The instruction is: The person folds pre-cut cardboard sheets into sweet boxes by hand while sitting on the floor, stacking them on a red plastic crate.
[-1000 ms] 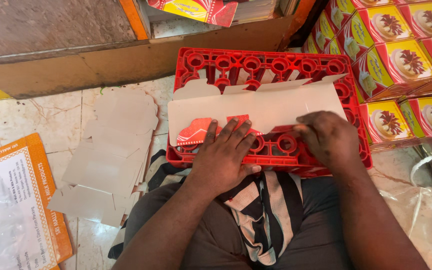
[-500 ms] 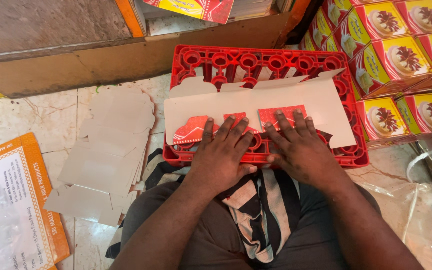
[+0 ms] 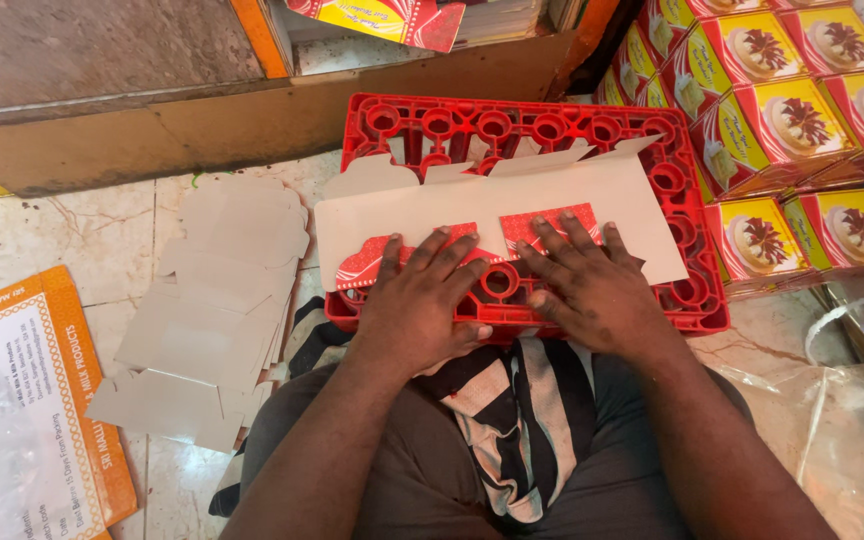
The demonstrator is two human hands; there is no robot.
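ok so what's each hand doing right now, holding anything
left hand: open, flat, pressing a folded red flap on the flat carton blank; grips nothing.
right hand: open, fingers spread on the other red flap; grips nothing.

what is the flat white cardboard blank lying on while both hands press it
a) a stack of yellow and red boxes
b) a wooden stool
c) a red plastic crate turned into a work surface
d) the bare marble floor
c: the flat cardboard blank lies across the red plastic crate, whose round holes show above and below it, while the left hand and right hand press its folded red flaps.
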